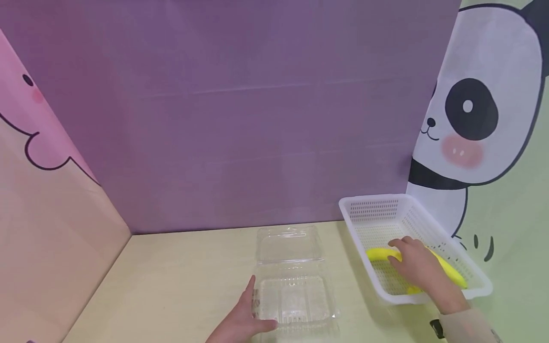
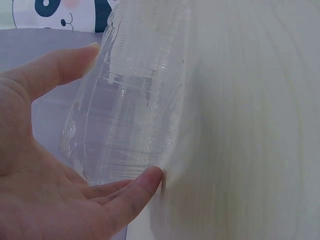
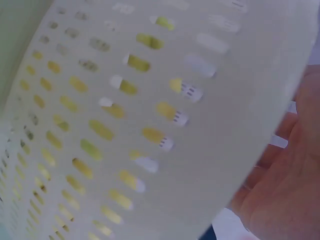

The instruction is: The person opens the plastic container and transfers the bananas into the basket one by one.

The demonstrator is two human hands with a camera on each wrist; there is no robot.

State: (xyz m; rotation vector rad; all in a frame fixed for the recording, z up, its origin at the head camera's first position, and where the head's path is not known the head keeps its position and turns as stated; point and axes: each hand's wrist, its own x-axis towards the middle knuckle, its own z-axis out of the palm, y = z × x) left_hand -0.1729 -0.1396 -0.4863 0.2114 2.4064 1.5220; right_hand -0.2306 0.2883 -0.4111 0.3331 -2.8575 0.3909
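Note:
A clear plastic clamshell box (image 1: 293, 300) lies with its lid (image 1: 288, 245) folded back on the table. At its left side is my left hand (image 1: 246, 314), thumb and fingers spread wide; in the left wrist view the fingertips touch the box (image 2: 120, 110). My right hand (image 1: 413, 262) reaches into a white basket (image 1: 379, 290) with yellow bananas. Thumb and forefinger stand apart on either side of one banana (image 1: 379, 254). A second yellow length (image 1: 450, 272) shows right of the hand. In the right wrist view the basket wall (image 3: 220, 130) hides the fingertips.
The pale wooden table (image 1: 171, 286) ends at a purple back panel (image 1: 236, 143). The slotted basket stands at the right, by a side wall with a panda picture (image 1: 484, 157). A pink and peach wall (image 1: 47, 228) borders the left side.

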